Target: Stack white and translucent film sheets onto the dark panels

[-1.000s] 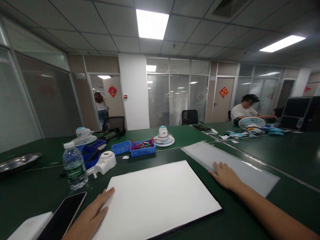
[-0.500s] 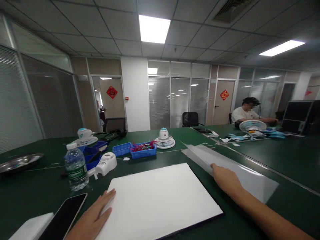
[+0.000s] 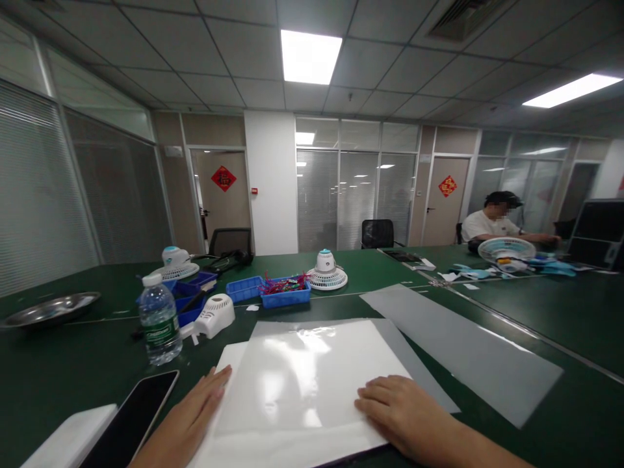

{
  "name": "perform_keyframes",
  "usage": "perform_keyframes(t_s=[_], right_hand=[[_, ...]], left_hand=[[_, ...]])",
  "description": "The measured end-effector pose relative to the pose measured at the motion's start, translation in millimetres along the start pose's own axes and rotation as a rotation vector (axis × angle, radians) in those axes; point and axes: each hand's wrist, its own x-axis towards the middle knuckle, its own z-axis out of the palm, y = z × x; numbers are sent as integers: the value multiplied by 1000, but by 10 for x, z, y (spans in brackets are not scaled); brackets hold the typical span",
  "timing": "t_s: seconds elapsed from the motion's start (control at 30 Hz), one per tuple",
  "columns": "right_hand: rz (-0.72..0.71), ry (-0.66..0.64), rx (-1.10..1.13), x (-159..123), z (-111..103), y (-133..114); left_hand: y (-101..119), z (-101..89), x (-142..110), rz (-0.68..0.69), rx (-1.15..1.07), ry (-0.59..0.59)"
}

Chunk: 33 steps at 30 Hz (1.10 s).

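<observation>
In front of me lies a flat white board (image 3: pixel 244 448). A clear plastic sheet (image 3: pixel 287 370) rests on it, reaching past the board's right side. My left hand (image 3: pixel 197 409) lies along the board's left edge, fingers stretched out, near the sheet's left side. Over on the right, my right hand (image 3: pixel 394 409) is laid on the clear sheet, its fingers slightly bent and its thumb hidden. More clear plastic sheeting (image 3: pixel 468 354) lies on the green table farther right, touched by neither hand.
A phone (image 3: pixel 134 416), a white block (image 3: pixel 71 435) and a water bottle (image 3: pixel 160 322) stand left. Behind are a white plastic housing (image 3: pixel 215 316), blue bins (image 3: pixel 285 298), a fan part (image 3: pixel 326 276) and a metal tray (image 3: pixel 51 309). A person (image 3: pixel 492 221) sits far right.
A clear sheet now covers most of the white board. My right hand has come from the sheeting at right onto the board. My left hand stays at the board's left edge.
</observation>
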Motion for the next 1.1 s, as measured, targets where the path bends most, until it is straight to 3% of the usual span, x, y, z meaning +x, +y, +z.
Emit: perform_keyframes(t_s=[0.27,0.47,0.77,1.0,1.1], right_hand=[[-68,-82,138,49,-282,-81],[-142,-96,208,87,-389,-129],[-187,-108,206,95,-502,-139],[-190,-58,293,52,-392,-83],[-29,-18,284,-7,-268,57]], left_hand=[[-34,36,19,-2,-3,36],[-60,58,19,-4,61,3],[-136,85,58,56,72,48],[-94,72,65,57,100,23],[-74,63,66,50,117,5]])
